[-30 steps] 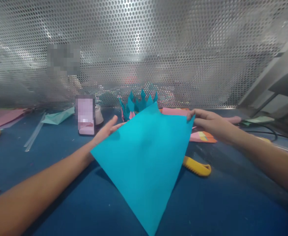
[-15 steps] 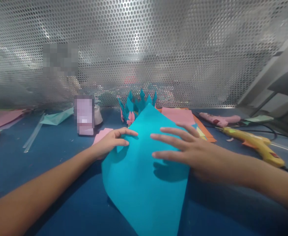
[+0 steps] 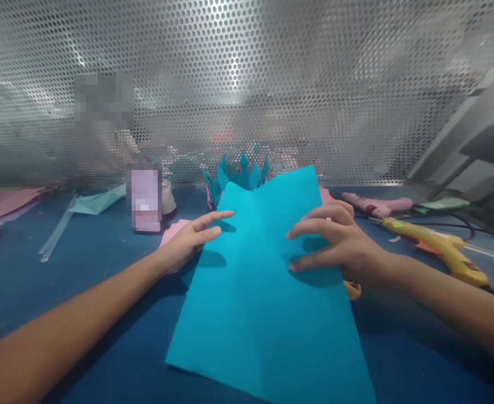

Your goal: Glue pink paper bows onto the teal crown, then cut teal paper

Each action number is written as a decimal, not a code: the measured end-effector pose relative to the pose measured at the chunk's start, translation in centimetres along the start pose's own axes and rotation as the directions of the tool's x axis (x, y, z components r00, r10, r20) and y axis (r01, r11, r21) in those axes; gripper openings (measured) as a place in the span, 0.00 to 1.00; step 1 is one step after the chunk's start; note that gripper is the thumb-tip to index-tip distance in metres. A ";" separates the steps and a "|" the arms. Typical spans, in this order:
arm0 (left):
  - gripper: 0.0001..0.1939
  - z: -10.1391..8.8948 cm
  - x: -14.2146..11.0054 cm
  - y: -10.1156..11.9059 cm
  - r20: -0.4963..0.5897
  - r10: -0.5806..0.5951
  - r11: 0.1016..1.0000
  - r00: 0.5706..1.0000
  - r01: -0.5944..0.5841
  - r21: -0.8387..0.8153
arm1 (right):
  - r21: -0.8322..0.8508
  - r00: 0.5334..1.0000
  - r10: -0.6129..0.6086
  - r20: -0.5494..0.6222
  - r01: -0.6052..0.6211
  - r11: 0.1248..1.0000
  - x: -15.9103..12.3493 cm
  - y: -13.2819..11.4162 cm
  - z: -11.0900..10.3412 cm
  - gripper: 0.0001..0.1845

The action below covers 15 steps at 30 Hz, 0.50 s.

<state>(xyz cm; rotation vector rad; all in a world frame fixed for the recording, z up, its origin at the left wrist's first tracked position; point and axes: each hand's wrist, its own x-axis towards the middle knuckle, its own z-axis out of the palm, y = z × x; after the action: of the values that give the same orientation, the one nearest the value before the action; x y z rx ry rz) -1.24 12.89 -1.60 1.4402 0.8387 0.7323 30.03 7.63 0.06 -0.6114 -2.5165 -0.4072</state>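
Note:
A large sheet of turquoise paper (image 3: 264, 292) lies in front of me with a faint crease down its middle, its far edge raised and wavy. My left hand (image 3: 192, 238) is at the sheet's left edge, index finger and thumb stretched out over it with shadows beneath. Over the right side my right hand (image 3: 339, 235) spreads its curved fingers; whether the tips touch the paper I cannot tell. Behind the sheet stands a turquoise folded-paper piece with pointed tips (image 3: 243, 168), its lower part hidden.
A phone (image 3: 146, 196) leans on a white object (image 3: 168, 197). To the right lie a pink glue gun (image 3: 377, 203) and a yellow glue gun (image 3: 438, 244) with cords. Pink paper (image 3: 173, 231) is by my left hand. A perforated metal panel (image 3: 247, 84) closes off the back.
The turquoise sheet has turned from a corner-forward diamond to edge-forward. My right hand has shifted slightly right and its fingers have curled more. The left hand has hardly moved.

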 end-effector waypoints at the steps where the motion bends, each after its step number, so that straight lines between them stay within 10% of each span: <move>1: 0.28 0.1 0.1 -0.1 -0.042 -0.003 1.000 0.999 0.003 0.002 | 0.009 1.000 0.015 0.012 -0.015 1.000 -0.2 0.4 0.3 0.17; 15: 0.32 0.8 -0.2 -0.6 -0.022 0.342 0.758 0.939 -0.262 0.597 | 0.342 0.906 0.422 0.040 -0.409 0.846 -2.3 2.9 2.8 0.18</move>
<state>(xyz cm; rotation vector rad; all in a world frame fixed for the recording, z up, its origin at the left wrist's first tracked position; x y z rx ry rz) -0.74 12.31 -2.26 2.1466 0.9973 0.8596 32.10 10.42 -3.03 -0.9642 -2.2528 0.1787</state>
